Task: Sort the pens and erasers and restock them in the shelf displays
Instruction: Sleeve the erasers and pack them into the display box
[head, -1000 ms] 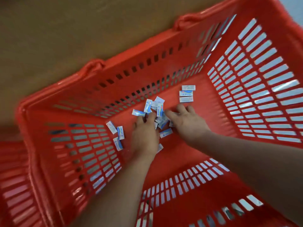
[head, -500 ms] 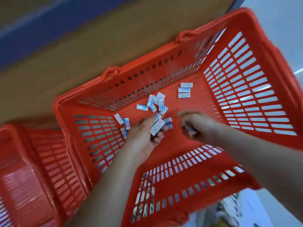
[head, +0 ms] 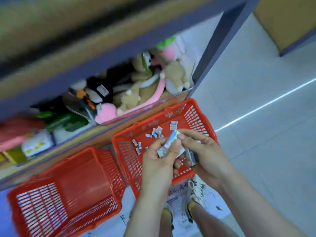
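My left hand [head: 160, 156] grips a stack of small white-and-blue wrapped erasers [head: 169, 141], held up above the red basket [head: 130, 159]. My right hand [head: 203, 151] pinches the top end of that stack with fingertips and holds more erasers [head: 191, 155] against its palm. Several loose erasers [head: 155, 132] lie scattered on the basket's floor, a few near its left wall and a few at the far right corner. No pens are visible.
A second red basket [head: 65, 190] stands to the left on the floor, nothing visible inside. Behind both, a low shelf [head: 140, 110] holds plush toys [head: 142, 86]. My feet in sneakers [head: 195, 190] stand on printed paper. Pale tiled floor lies to the right.
Both hands lifted out of the basket with erasers gathered in them and came together. My view rose and pulled back, revealing the shelf, the second basket and the floor.
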`<state>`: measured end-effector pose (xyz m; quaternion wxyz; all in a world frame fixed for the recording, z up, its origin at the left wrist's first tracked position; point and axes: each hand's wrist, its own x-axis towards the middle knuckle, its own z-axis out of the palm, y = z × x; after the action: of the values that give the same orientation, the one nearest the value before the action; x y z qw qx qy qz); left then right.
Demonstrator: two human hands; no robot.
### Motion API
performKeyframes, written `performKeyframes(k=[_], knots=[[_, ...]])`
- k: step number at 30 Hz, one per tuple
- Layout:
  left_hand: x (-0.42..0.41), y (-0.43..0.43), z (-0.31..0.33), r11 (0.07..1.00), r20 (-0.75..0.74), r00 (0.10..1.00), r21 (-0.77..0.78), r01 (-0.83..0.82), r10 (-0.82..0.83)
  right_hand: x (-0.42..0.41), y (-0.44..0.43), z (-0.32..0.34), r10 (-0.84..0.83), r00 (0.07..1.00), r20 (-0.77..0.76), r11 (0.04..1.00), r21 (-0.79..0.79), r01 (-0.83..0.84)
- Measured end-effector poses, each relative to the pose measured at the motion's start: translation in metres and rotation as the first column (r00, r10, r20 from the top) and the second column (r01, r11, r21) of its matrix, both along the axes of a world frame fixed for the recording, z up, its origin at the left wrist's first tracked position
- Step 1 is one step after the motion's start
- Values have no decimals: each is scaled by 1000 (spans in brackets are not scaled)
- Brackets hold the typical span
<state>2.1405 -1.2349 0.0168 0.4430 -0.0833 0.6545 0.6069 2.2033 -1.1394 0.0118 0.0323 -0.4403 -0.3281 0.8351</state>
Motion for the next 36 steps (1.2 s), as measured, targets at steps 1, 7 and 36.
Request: performKeyframes(k=[1, 7, 36], knots=[[1, 1, 28, 1000, -8, 1000, 4, 20, -20, 1, 3, 28, 4, 1000, 10, 1000, 21, -4], [2, 0, 177, 986, -142, 976, 5, 169, -167, 7, 22, 173, 190, 981, 47, 946, 258, -195], [-214, -85, 243, 705, -775, 395, -622, -340, -494, -192, -27, 270, 194, 977, 84, 698, 688, -198]])
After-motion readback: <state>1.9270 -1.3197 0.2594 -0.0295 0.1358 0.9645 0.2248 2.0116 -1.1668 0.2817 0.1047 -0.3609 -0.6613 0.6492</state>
